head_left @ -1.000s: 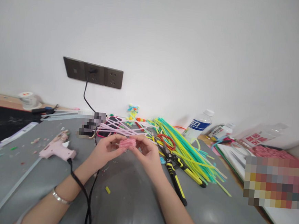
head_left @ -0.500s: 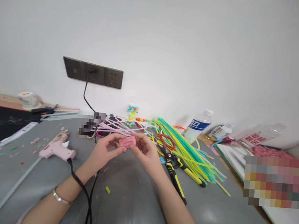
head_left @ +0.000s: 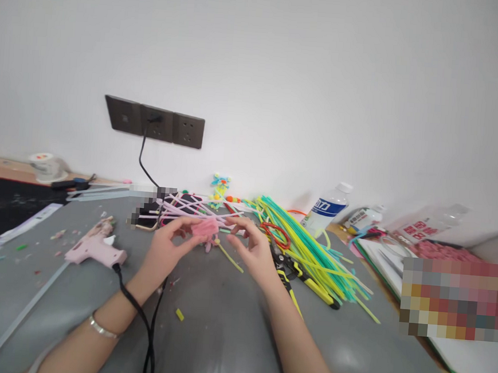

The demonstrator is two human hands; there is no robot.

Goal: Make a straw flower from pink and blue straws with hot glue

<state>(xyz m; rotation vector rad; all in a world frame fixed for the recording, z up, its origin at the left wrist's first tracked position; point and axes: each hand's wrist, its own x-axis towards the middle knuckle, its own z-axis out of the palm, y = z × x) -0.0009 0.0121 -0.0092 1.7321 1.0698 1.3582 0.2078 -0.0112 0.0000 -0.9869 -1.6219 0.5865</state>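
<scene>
Near the middle of the table, my left hand (head_left: 170, 246) pinches a pink fuzzy craft piece (head_left: 205, 228) between thumb and fingers. A small lilac bit hangs under it. From its lower right runs a thin yellow-green stem (head_left: 230, 256); whether it is joined to the piece I cannot tell. My right hand (head_left: 250, 247) is just right of the piece, thumb and fingers apart, with nothing visible between them. Behind both hands lie lilac pipe cleaners (head_left: 187, 206). Yellow-handled pliers (head_left: 306, 277) rest by my right hand, partly hidden by the forearm.
A pink glue gun (head_left: 97, 248) lies left, its black cord (head_left: 134, 304) crossing by my left forearm. Yellow and teal pipe cleaners (head_left: 308, 246) are heaped on the right. Beyond stand a bottle (head_left: 327, 209) and a small colourful figure (head_left: 220, 191). A yellow scrap (head_left: 179, 315) lies in front.
My right hand has let go of the pink piece and opened, moving slightly right. My left hand has shifted the piece a little left and up; the yellow-green stem now shows.
</scene>
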